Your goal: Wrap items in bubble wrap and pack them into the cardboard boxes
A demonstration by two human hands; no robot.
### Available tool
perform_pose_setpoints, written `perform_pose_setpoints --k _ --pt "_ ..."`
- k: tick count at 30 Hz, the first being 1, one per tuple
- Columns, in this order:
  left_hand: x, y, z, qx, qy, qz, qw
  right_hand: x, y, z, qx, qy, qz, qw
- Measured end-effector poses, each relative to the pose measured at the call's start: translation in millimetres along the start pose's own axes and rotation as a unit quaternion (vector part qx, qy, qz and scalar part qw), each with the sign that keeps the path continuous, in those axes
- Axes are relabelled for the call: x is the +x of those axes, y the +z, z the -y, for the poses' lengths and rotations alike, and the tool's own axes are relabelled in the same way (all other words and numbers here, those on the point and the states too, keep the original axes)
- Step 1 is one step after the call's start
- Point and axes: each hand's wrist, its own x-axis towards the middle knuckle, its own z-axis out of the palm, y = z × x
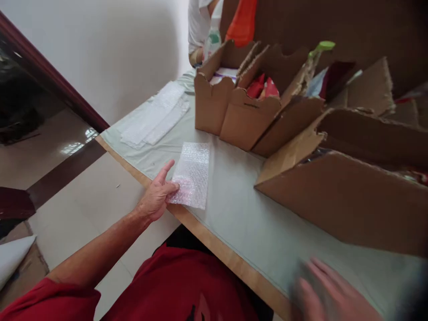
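My left hand (158, 196) pinches the lower left edge of a clear bubble wrap pouch (197, 167), thumb on top and index finger stretched out. Something pinkish (184, 189) shows through the pouch near its bottom. The pouch lies on the cloth-covered table (230, 187) by its front edge. At the lower right, my right hand (331, 290) is smeared by motion over the table. A dark grey blurred shape (297, 285) is beside its fingers; whether the hand holds it I cannot tell.
More bubble wrap pouches (160, 113) lie stacked at the table's far left. Several open cardboard boxes (351, 196) line the back and right, with packets (262, 87) inside some. Another person's sleeve (197, 26) shows behind them, near an orange object (242, 22).
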Motion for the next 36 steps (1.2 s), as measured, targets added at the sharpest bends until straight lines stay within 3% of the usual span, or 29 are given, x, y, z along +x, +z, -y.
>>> perform_pose_setpoints --k 6,11,13,15,19,22,27,29,32,36 --pt "-41 29 26 -0.025 -0.109 0.065 0.992 45 41 68 0.072 -0.134 0.052 0.987" --pt "-61 12 45 0.032 -0.157 0.146 0.976 63 51 80 0.189 -0.153 0.085 0.966" --pt "-59 -3 44 0.107 -0.114 0.162 0.974 58 50 77 0.218 -0.092 0.09 0.967" --pt "-56 -12 41 0.222 -0.01 0.139 0.965 56 48 75 0.232 -0.011 0.092 0.968" --pt "-51 1 39 0.432 0.219 0.107 0.868 60 49 73 0.231 0.067 0.112 0.964" --pt "-45 24 49 0.473 0.309 0.111 0.818 62 56 71 0.182 0.051 0.103 0.977" --pt "-26 33 64 0.498 0.324 0.099 0.798 54 53 62 0.083 -0.003 0.013 0.996" --pt "-22 31 63 0.512 0.319 0.099 0.791 53 45 62 0.065 -0.048 0.007 0.997" --pt "-21 31 60 0.524 0.328 0.109 0.778 58 39 67 0.057 -0.135 0.08 0.986" --pt "-22 31 61 0.532 0.358 0.111 0.759 72 50 72 0.047 -0.198 0.174 0.963"
